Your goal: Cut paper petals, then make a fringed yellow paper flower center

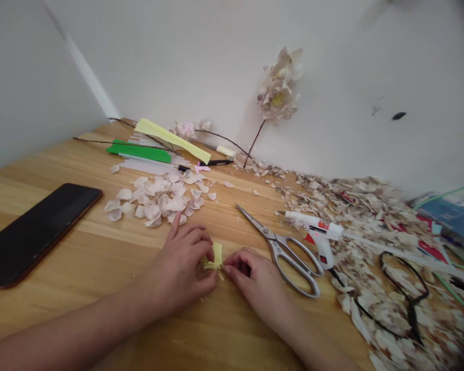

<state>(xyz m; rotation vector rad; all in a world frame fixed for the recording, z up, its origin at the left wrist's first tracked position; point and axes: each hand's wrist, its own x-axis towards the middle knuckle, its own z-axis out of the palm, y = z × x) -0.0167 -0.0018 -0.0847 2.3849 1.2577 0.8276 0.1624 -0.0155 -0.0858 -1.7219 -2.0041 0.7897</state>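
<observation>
A small piece of yellow crepe paper point(217, 253), cut into a fringe along its lower edge, is between my two hands just above the wooden table point(170, 337). My left hand point(185, 263) pinches its left side, with the index finger and thumb curled and one finger raised. From the right, the fingertips of my right hand point(255, 278) press together on the fringed end. Tiny yellow scraps lie below. Grey-handled scissors point(294, 263) rest beside my right hand, and a pile of pale petals point(160, 198) spreads beyond my left hand.
A white glue gun point(319, 234) lies right of the scissors, against heaps of dried petals point(355, 206). At left is a black phone point(42, 232). Toward the wall are a yellow paper strip point(172, 140), green paper point(139, 151), twigs and a finished flower point(280, 90) on a stem.
</observation>
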